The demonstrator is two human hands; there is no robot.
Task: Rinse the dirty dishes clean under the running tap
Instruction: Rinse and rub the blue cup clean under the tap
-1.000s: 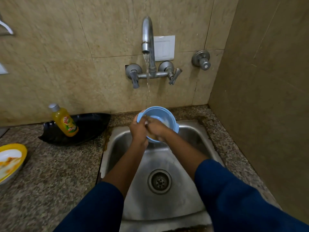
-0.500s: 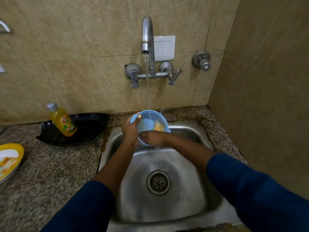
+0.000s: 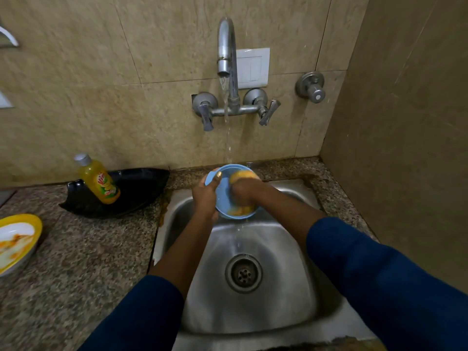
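Far left of both hands, at the frame edge: yellow-rimmed plate [image 3: 17, 239] on the counter [image 3: 83, 262], white inside with orange smears — dirty. Closer, left of the left hand: black dish [image 3: 134, 196] on the counter against the wall, soap bottle [image 3: 100, 179] leaning in it, yellow liquid, grey cap.

Left hand [image 3: 206, 196] grips the left rim of the bowl [image 3: 224, 198], thumb hooked over the edge, fingers wrapped behind. Bowl is light blue, tilted so its opening faces the camera, held above the back part of the sink [image 3: 266, 312].

Right hand [image 3: 244, 192] is inside the bowl, closed around a yellow sponge [image 3: 244, 175] and pressing it on the inner wall. Sponge shows above the knuckles; more yellow shows under the hand near the bowl's lower rim — sponge or residue, cannot tell.

Tap [image 3: 226, 46] is on the wall above the hands, running. Stream falls just behind and onto the bowl's upper rim; water runs off the bottom edge into the sink toward the drain [image 3: 244, 273], below the hands.

Right of the right hand: counter strip, then the side wall. Separate valve knob [image 3: 312, 87] sits up right of the tap. Both sleeves dark blue.
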